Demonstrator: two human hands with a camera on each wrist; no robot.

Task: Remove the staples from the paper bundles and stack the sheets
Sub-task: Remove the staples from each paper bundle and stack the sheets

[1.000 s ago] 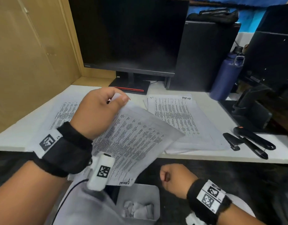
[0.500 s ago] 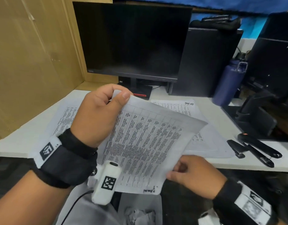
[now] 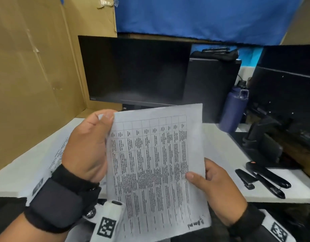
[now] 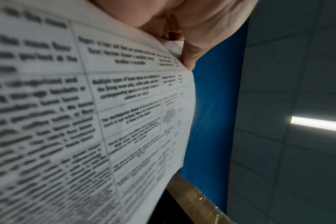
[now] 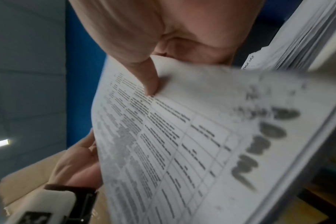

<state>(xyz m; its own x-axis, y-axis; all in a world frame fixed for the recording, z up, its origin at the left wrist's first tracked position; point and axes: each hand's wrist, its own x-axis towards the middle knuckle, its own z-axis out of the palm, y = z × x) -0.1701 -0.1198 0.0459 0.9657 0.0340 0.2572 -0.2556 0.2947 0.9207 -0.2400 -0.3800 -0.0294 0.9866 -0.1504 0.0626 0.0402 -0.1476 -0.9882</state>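
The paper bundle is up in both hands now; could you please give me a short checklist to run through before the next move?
1. Left hand grips the paper bundle at its top corner: ok.
2. Right hand holds its right edge, thumb on the print: ok.
3. Staple located: cannot tell; the held corner is covered by fingers.
4. Staple remover within reach on the desk: ok, but not in hand.
5. Loose sheets lying on the desk to stack onto: ok.
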